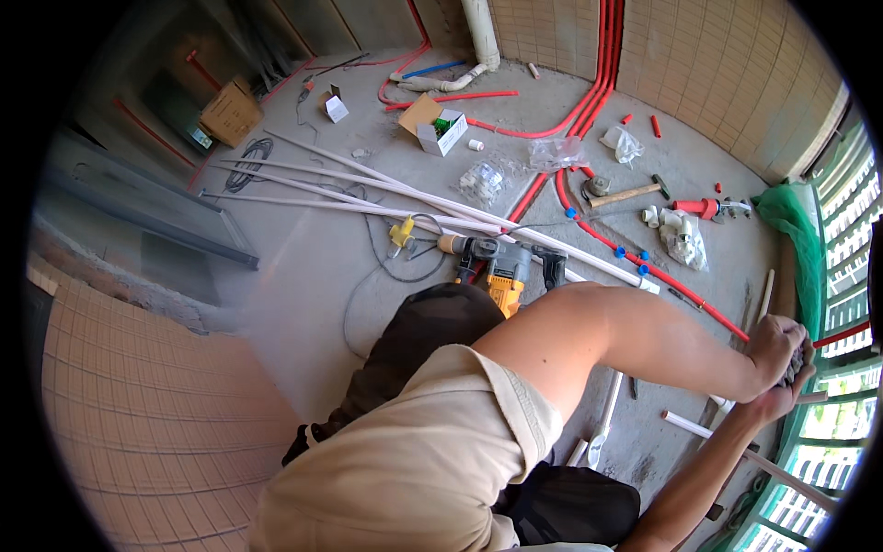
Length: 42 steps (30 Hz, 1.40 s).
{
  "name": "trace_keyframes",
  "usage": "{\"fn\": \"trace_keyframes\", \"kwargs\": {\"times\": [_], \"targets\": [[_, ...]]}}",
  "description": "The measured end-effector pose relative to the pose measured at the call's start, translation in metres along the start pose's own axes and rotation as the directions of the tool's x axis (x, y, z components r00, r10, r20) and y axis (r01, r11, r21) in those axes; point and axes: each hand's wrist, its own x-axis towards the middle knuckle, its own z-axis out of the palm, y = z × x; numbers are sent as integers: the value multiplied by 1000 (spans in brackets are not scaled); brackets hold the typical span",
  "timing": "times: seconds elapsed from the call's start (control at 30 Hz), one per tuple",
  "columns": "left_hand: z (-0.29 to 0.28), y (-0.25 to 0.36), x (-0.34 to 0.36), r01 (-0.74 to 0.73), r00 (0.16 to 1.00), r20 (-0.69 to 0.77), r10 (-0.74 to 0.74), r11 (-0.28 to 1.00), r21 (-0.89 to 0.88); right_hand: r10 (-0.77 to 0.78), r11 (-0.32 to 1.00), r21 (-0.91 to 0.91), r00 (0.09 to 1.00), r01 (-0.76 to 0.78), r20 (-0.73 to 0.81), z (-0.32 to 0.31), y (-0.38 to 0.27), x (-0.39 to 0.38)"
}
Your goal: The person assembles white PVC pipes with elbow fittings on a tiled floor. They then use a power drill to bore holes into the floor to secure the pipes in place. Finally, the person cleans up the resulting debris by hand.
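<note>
Both my hands are together at the far right, beside the window side. My left hand [775,351] reaches across with its fingers bent closed, touching the dark grey pieces [796,366]; whatever its fingertips pinch is hidden. Underneath, my right hand [779,401] is cupped around those pieces, which are too small to name. A red pipe [842,336] juts out just past my fingers. A yellow and grey rotary hammer [508,276] lies on the floor in front of my knee.
Long white pipes [423,195] cross the concrete floor. Red conduits [607,241] run from the far wall toward my hands. A hammer [630,193], bagged fittings [682,241], an opened white box [441,133] and a cardboard box [230,112] lie farther off. Green netting [798,235] hangs by the window.
</note>
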Motion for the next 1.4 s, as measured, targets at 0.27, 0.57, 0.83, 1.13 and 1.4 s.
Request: {"fn": "trace_keyframes", "kwargs": {"times": [0.27, 0.57, 0.83, 1.13, 1.4], "targets": [[-193, 187, 2, -289, 754, -301, 585, 706, 647, 200, 953, -230, 980, -197, -7, 39, 252, 40], [-454, 416, -186, -452, 619, -723, 306, 892, -10, 609, 686, -185, 695, -704, -383, 49, 635, -91], [-647, 752, -145, -238, 155, -888, 433, 889, 391, 638, 676, -385, 760, -629, -122, 160, 929, 2], [-636, 675, -304, 181, 301, -500, 812, 466, 866, 830, -382, -921, 413, -71, -376, 62, 546, 57], [-456, 432, -334, 423, 894, -281, -348, 863, 277, 401, 301, -709, 759, -638, -513, 61, 170, -181]]}}
